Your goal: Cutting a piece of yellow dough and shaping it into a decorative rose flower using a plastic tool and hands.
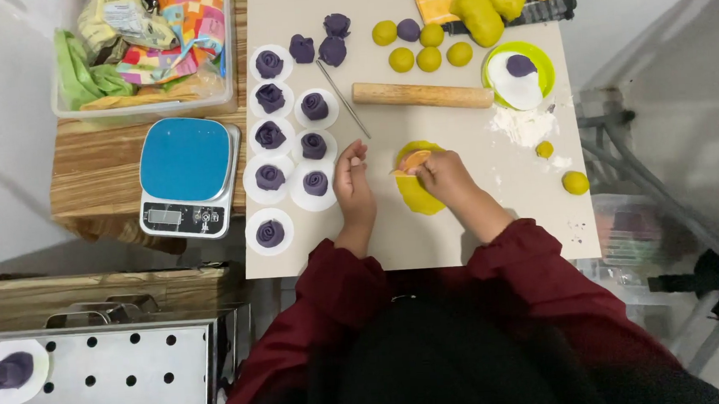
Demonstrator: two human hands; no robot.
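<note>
At frame centre, your right hand [445,174] pinches the orange scraper [411,164] on soft yellow dough [419,194]; left hand [353,177] loosely curled, empty; lift dough by edges.

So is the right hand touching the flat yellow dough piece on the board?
Touching: in the head view the right hand lies directly on the flat yellow dough piece, fingers pressing an orange scraper against it.

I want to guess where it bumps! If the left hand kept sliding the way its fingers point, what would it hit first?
Probably the thin metal rod lying slantwise just beyond the left hand, whose fingers point up the table. The purple dough roses on white paper rounds sit slightly aside. Height above the table is unclear.
</note>
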